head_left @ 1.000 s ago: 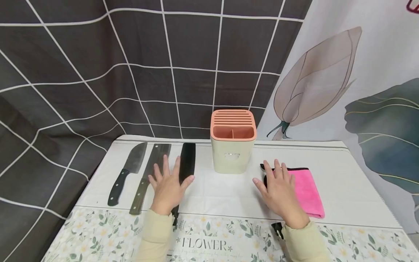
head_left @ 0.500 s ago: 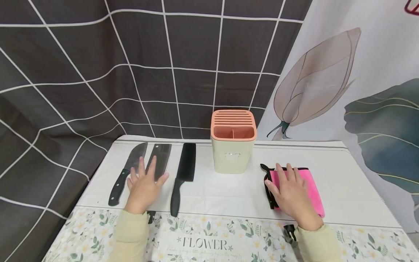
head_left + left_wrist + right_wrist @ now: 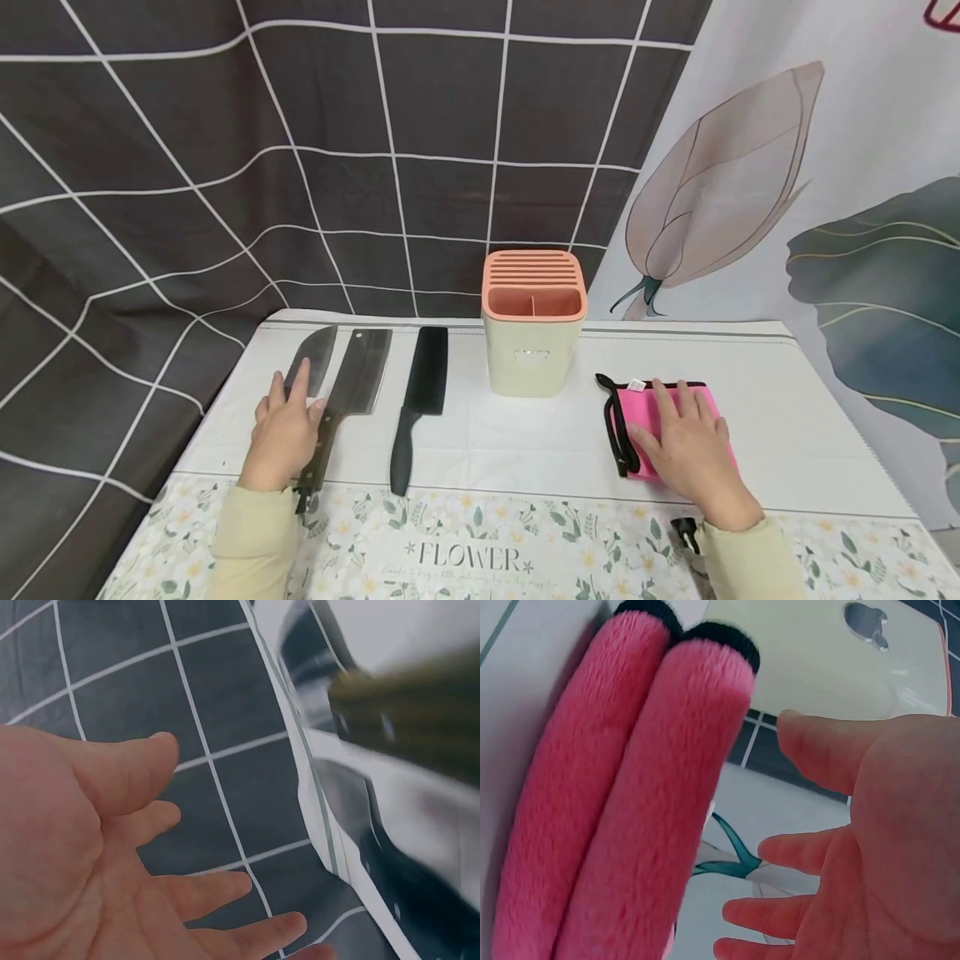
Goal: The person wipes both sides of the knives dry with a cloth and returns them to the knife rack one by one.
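Note:
My left hand [image 3: 281, 437], fingers spread, hovers over the leftmost kitchen knife [image 3: 317, 350] and hides its handle. Beside it lies a cleaver [image 3: 362, 375] with a brownish riveted handle, and farther right a black knife [image 3: 427, 375]. In the left wrist view the left hand [image 3: 127, 855] holds nothing. Above the folded pink towel [image 3: 637, 408] with black edging is my right hand [image 3: 693, 450], its fingers extended. The right wrist view shows the right hand [image 3: 900, 847] apart from the thick pink folds [image 3: 652, 795].
A cream knife holder [image 3: 532, 358] with an orange slotted top stands at the back centre. Dark grid-patterned fabric [image 3: 315, 108] hangs behind the table, with leaf-printed fabric [image 3: 720, 183] at the right. A floral cloth [image 3: 465, 533] covers the table's front.
My left hand has moved left from the black knife, across the cleaver, to the leftmost knife. My right hand has shifted right, farther over the pink towel. The knives and towel have stayed put.

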`<state>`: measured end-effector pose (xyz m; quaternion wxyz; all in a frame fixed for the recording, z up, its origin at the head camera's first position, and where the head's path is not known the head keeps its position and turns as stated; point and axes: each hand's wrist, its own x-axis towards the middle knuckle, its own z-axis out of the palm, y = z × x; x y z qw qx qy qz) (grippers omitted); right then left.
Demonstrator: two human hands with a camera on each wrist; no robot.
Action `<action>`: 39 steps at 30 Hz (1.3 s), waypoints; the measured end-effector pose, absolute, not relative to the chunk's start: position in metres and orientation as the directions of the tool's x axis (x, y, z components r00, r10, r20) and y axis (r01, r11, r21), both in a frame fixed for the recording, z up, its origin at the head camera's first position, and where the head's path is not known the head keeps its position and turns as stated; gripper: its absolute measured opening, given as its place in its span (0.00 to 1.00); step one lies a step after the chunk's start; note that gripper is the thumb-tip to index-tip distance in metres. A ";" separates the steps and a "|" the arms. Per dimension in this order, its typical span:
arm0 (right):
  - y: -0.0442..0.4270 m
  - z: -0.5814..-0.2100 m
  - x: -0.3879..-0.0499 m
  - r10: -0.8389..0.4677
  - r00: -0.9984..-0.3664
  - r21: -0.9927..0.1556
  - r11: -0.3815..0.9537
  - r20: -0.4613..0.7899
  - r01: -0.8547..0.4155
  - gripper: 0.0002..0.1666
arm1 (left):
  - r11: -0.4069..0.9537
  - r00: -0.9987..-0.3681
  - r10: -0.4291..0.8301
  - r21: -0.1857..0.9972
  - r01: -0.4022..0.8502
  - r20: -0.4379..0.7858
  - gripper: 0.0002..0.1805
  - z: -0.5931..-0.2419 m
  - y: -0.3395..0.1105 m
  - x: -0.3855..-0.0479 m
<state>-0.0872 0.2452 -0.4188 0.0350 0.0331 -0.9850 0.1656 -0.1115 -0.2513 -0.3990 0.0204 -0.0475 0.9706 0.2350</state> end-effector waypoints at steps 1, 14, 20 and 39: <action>0.247 -0.419 -0.087 -0.052 -0.995 -0.321 0.944 0.081 -0.075 0.44 | 0.887 -0.994 -0.086 0.449 -0.104 -0.060 0.36 -0.399 -0.255 -0.111; 0.273 -0.427 -0.086 -0.018 -0.998 -0.307 0.951 0.060 -0.035 0.45 | 0.917 -0.987 -0.137 0.367 -0.157 -0.080 0.36 -0.398 -0.293 -0.114; 0.285 -0.432 -0.086 -0.027 -0.995 -0.287 0.957 0.092 -0.052 0.44 | 0.917 -0.983 -0.144 0.358 -0.175 -0.113 0.39 -0.398 -0.307 -0.117; 0.307 -0.440 -0.088 0.016 -1.000 -0.299 0.954 -0.010 0.018 0.40 | 0.906 -0.951 -0.188 0.330 -0.263 -0.244 0.36 -0.405 -0.349 -0.132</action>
